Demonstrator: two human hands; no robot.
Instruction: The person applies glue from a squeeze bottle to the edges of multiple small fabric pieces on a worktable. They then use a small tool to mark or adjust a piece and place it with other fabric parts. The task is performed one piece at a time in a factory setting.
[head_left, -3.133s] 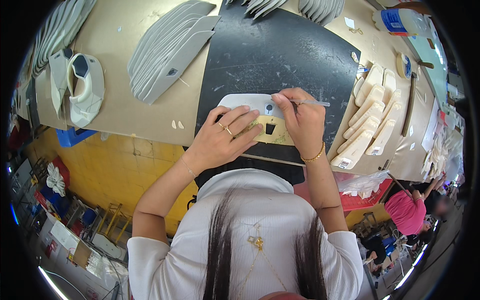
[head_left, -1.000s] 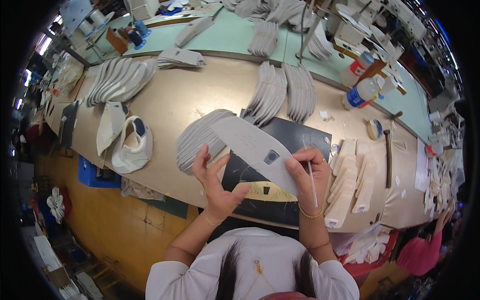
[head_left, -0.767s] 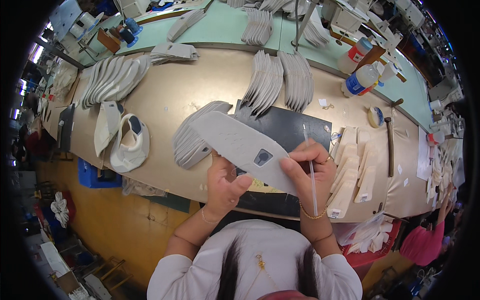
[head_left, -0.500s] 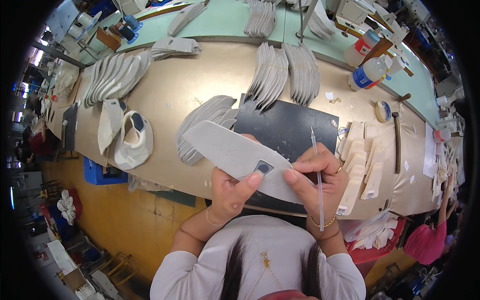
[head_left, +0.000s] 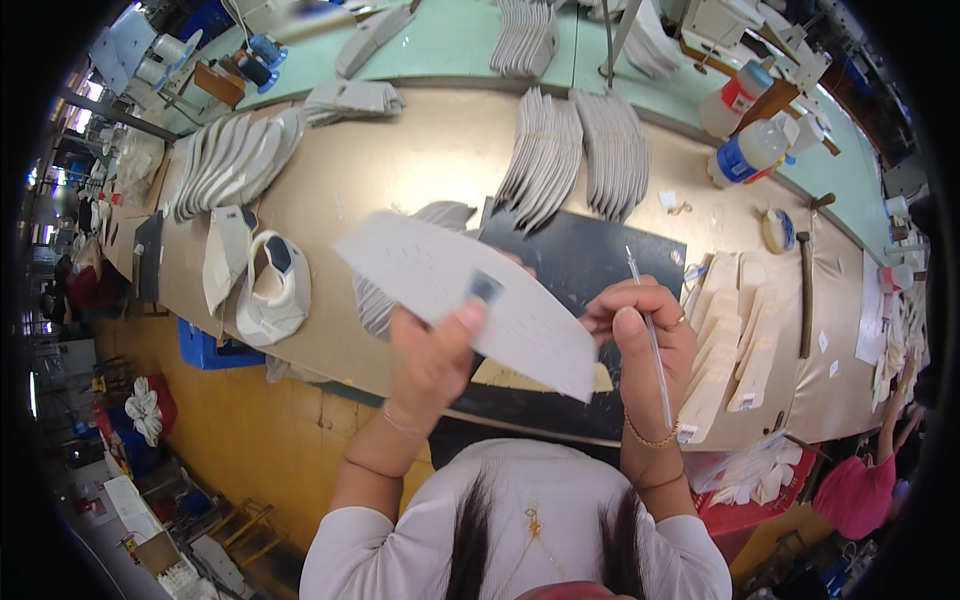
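My left hand (head_left: 432,350) grips a light grey curved fabric panel (head_left: 535,325), thumb beside its dark blue-grey patch (head_left: 486,289). Motion blurs that hand and the patch. The panel is tilted above a black board (head_left: 570,260). Close to the panel's right end is my right hand (head_left: 650,335), fingers bent, with a slim clear pen (head_left: 661,385) held upright in it. I cannot tell whether its fingertips touch the panel. Partly behind the panel lies a pile of similar grey pieces (head_left: 372,300). A pale yellow piece (head_left: 490,374) shows under the panel's lower edge.
Two stacks of grey pieces (head_left: 615,150) stand behind the board. Cream strips (head_left: 712,345), a tape roll (head_left: 778,231), a hammer (head_left: 806,290) and bottles (head_left: 750,150) are to the right. Stitched white shoe uppers (head_left: 275,318) and curved pieces (head_left: 235,150) lie left.
My left hand has moved the panel left and slightly up, away from my right hand. The right thumb has come off the panel; the pen stays in that hand. The yellow piece now shows.
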